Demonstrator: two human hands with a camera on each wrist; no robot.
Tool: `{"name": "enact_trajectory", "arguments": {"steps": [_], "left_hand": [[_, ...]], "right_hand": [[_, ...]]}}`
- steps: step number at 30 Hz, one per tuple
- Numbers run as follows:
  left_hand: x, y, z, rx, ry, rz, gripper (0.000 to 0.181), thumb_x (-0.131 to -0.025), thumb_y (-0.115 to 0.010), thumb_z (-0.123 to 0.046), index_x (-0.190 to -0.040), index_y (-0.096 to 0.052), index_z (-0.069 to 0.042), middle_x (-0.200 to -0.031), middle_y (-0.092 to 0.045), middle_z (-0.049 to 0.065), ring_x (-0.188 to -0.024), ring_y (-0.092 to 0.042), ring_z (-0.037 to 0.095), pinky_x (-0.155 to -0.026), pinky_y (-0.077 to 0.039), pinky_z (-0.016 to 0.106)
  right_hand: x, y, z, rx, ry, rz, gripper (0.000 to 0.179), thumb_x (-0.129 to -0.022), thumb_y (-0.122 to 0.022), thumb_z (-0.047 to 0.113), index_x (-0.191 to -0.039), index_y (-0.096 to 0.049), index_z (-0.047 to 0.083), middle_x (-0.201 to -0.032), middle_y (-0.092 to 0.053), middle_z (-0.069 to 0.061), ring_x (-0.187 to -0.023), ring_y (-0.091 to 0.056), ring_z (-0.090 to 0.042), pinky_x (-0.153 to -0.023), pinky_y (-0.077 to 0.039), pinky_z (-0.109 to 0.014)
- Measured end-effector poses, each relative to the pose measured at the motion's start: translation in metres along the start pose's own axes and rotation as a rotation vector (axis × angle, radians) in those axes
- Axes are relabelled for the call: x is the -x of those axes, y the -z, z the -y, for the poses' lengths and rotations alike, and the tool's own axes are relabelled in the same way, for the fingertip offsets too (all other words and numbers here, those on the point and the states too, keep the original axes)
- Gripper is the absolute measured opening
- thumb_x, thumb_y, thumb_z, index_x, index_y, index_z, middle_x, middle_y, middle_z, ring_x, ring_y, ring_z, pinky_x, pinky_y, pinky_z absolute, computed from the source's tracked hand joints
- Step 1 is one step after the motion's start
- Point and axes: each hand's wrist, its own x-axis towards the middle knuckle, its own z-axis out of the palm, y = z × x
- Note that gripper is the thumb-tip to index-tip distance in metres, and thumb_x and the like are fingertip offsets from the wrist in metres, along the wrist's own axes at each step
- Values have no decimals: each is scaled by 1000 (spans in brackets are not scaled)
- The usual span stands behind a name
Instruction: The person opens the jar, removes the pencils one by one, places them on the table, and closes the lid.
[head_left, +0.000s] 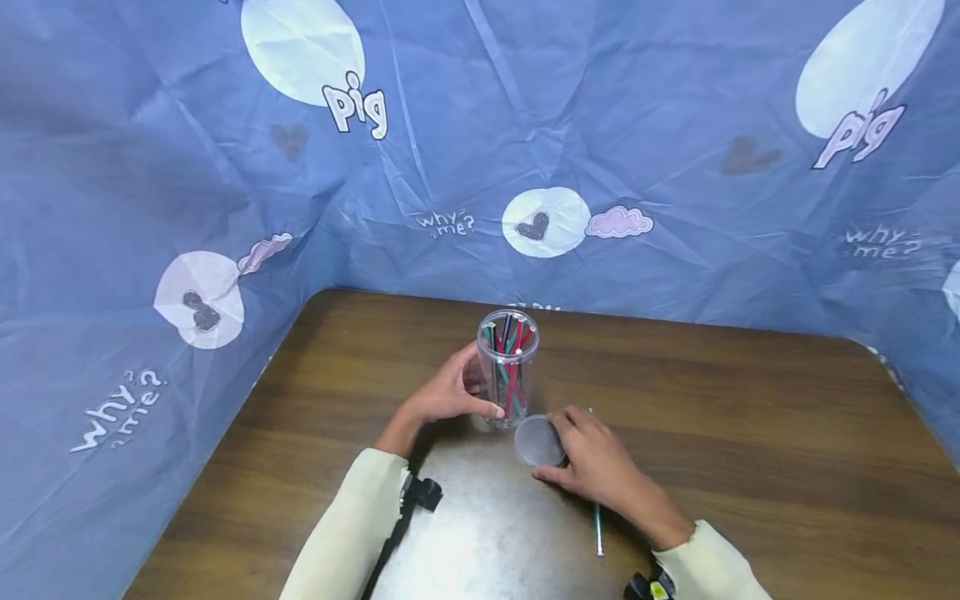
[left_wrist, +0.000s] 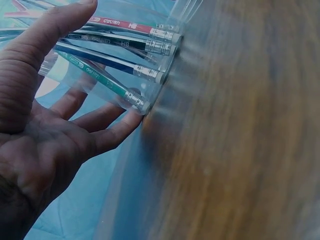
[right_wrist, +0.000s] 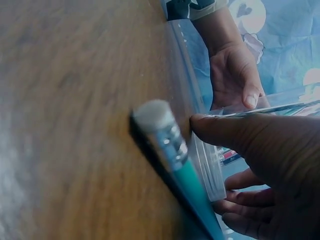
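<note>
A tall clear plastic jar (head_left: 529, 375) stands upright on the table, holding several red, green and dark pencils (head_left: 513, 387). My left hand (head_left: 452, 390) holds the jar from its left side, thumb across the front; in the left wrist view the pencils' eraser ends (left_wrist: 159, 47) show near the jar's bottom. Just in front of the jar, my right hand (head_left: 596, 458) grips a round translucent lid (head_left: 537, 442) between thumb and fingers. A teal pencil (head_left: 598, 533) lies on the table partly under the right hand, its white eraser (right_wrist: 154, 115) large in the right wrist view.
The brown wood-grain table (head_left: 750, 433) reaches back to a blue printed cloth (head_left: 450, 150) that hangs behind and to the left. Bright glare (head_left: 457, 533) covers the table's front middle. A black wrist device (head_left: 422, 492) sits at the left cuff.
</note>
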Motion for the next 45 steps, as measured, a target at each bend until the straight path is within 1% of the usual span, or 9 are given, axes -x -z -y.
{"name": "enact_trajectory", "arguments": {"steps": [9,14,17,20,26,30,36,40,45], "left_hand": [[1,1,0,26,-29,34,96,-65,-84,14,-147,-37,-2,-129,-60,24,-119,-60,35,-101,-50,40],[-2,-1,-2,47,-60,45,95,-64,-84,16,-146,-38,0,-126,-61,26,-117,-61,35,-100,-51,41],[-3,-1,-2,35,-68,32,95,-63,-84,16,-145,-39,0,-127,-61,25,-117,-61,35,-100,-51,40],[-3,-2,-2,38,-71,34,96,-64,-84,16,-146,-37,0,-129,-60,26,-119,-59,35,-101,-50,40],[-3,-2,-2,47,-56,28,94,-65,-83,16,-146,-37,1,-127,-61,28,-117,-61,36,-100,-51,42],[-6,0,-2,31,-67,19,94,-64,-84,15,-145,-39,-1,-126,-61,28,-115,-62,34,-99,-51,42],[-8,0,-2,43,-73,29,94,-64,-84,16,-145,-39,-2,-125,-63,24,-115,-62,31,-100,-51,42],[-5,0,1,58,-57,24,94,-66,-83,16,-147,-38,-3,-127,-62,23,-116,-61,32,-100,-51,42],[0,-1,3,64,-46,12,97,-66,-82,16,-148,-36,-4,-126,-62,24,-116,-62,35,-100,-51,42]], "right_hand": [[5,-4,5,-57,-34,9,91,-72,-85,51,-137,-51,-2,-113,-57,-13,-98,-58,-26,-86,-53,-45],[4,4,4,-50,-48,-27,86,-82,-75,57,-140,-49,-2,-113,-58,-14,-97,-58,-27,-88,-51,-49],[2,11,1,-63,-57,-101,76,-89,-68,55,-137,-52,-1,-115,-60,-15,-100,-61,-29,-89,-50,-52],[0,22,-1,-139,-61,-218,62,-92,-69,45,-132,-55,-1,-113,-62,-14,-100,-62,-29,-85,-53,-50],[-17,56,3,-360,-21,-473,36,-86,-78,18,-114,-64,1,-93,-65,-7,-81,-63,-21,-65,-54,-39],[-35,77,13,-403,32,-546,30,-85,-77,14,-110,-66,2,-90,-66,-7,-77,-64,-19,-66,-55,-39],[-54,94,29,-416,40,-556,27,-86,-76,15,-110,-68,4,-90,-64,-5,-77,-62,-16,-65,-54,-36],[-66,95,34,-417,0,-534,23,-87,-74,16,-107,-71,5,-90,-65,-5,-75,-61,-15,-60,-50,-30],[-78,95,38,-408,-26,-511,19,-88,-74,20,-101,-73,6,-88,-65,-5,-73,-61,-16,-65,-50,-32]]}}
